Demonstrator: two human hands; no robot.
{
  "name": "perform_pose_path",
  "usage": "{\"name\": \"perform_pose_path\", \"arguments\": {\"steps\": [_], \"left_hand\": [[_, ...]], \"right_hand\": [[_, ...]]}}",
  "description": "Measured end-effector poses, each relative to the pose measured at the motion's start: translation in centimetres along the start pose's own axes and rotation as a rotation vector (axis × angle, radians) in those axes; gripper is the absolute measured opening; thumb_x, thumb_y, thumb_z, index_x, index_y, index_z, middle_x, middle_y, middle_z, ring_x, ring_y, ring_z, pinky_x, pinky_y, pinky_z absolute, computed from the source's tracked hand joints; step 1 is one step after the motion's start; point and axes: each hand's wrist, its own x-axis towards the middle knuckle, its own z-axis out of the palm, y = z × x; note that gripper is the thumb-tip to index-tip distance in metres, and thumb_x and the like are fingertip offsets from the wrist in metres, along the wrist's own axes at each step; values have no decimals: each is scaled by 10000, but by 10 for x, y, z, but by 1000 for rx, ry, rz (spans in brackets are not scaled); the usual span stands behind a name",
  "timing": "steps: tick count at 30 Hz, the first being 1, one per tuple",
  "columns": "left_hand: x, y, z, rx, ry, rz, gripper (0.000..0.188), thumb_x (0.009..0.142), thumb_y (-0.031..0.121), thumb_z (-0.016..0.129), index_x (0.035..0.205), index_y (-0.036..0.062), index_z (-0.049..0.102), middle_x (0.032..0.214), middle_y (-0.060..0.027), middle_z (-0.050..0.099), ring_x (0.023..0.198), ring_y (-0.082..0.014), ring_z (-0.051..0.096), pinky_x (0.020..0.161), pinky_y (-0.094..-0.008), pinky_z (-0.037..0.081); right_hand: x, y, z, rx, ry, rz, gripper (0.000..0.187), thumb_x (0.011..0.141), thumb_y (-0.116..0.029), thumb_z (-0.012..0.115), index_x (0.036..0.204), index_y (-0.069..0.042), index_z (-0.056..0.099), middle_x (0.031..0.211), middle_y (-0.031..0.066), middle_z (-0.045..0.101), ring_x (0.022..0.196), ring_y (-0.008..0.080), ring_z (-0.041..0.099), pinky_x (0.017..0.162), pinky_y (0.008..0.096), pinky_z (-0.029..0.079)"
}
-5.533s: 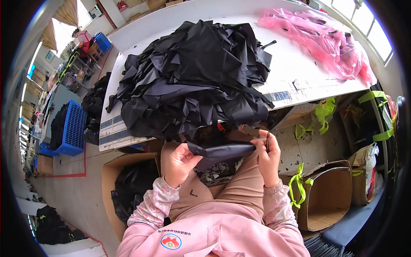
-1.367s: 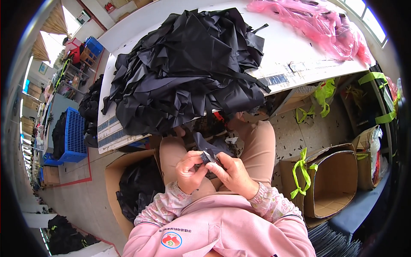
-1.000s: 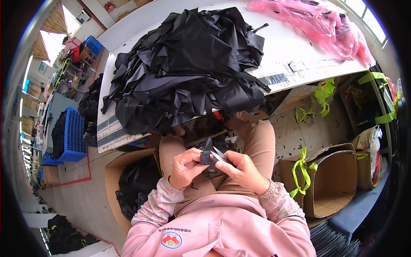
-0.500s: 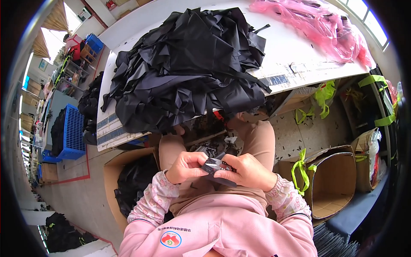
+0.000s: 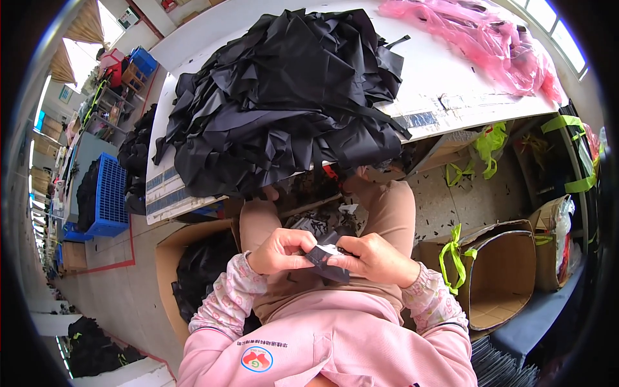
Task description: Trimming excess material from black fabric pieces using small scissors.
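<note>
Over my lap, my left hand (image 5: 282,251) pinches one side of a small black fabric piece (image 5: 330,267) between thumb and fingers. Facing it, my right hand (image 5: 374,258) is closed at the piece's other edge, thumb toward the left hand. A pale, shiny strip (image 5: 330,249) shows between the two hands; whether it is part of the fabric or a small tool in the right hand I cannot make out. Beyond my knees, a large heap of black fabric pieces (image 5: 290,84) covers much of the white table (image 5: 445,97) and hangs over its front edge.
Pink plastic sheeting (image 5: 477,39) lies at the table's far right. An open cardboard box (image 5: 503,277) stands to my right, tied with a yellow-green strip (image 5: 454,261). Left of my legs, another carton (image 5: 169,271) holds black material. A blue crate (image 5: 109,197) stands farther left.
The black piece has turned between my hands, so more of its dark face hangs down and a whiter strip shows along its top. Both hands stay in nearly the same place.
</note>
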Motion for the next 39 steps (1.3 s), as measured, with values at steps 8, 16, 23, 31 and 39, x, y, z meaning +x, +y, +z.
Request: {"name": "perform_pose_path", "arguments": {"steps": [8, 16, 23, 31, 39], "left_hand": [[2, -1, -10, -118, -123, -69, 83, 815, -54, 660, 893, -31, 646, 912, -53, 590, 849, -125, 553, 758, -252, 436], [10, 12, -24, -244, -377, -299, 88, 798, -45, 666, 885, -47, 678, 931, -93, 651, 879, -155, 605, 795, -276, 471], [14, 9, -27, -207, -485, -368, 86, 807, -23, 661, 888, -50, 676, 917, -84, 655, 869, -145, 606, 782, -267, 473], [17, 7, -29, -180, -544, -408, 86, 804, -2, 700, 853, -56, 655, 895, -112, 631, 855, -182, 595, 775, -304, 458], [15, 11, -28, -155, -537, -399, 80, 811, -18, 661, 884, -49, 668, 901, -68, 637, 872, -140, 586, 801, -272, 459]], "right_hand": [[-2, -1, -2, -26, -31, -59, 314, 901, -289, 649, 833, 9, 581, 580, 186, 529, 519, 352, 554, 492, 390, 422], [-6, -2, -3, -23, -159, -52, 426, 893, -407, 621, 796, 5, 574, 573, 205, 530, 550, 394, 558, 508, 443, 431], [-7, 1, 2, -172, -146, -126, 412, 875, -425, 629, 808, -19, 598, 557, 178, 535, 547, 376, 572, 511, 441, 453], [-3, 1, 3, -210, -159, -206, 395, 863, -423, 639, 815, -32, 608, 556, 161, 542, 533, 354, 577, 503, 422, 461], [-4, 6, 2, -182, -172, -205, 389, 872, -426, 632, 826, -40, 614, 556, 144, 549, 525, 339, 578, 497, 402, 463]]}}
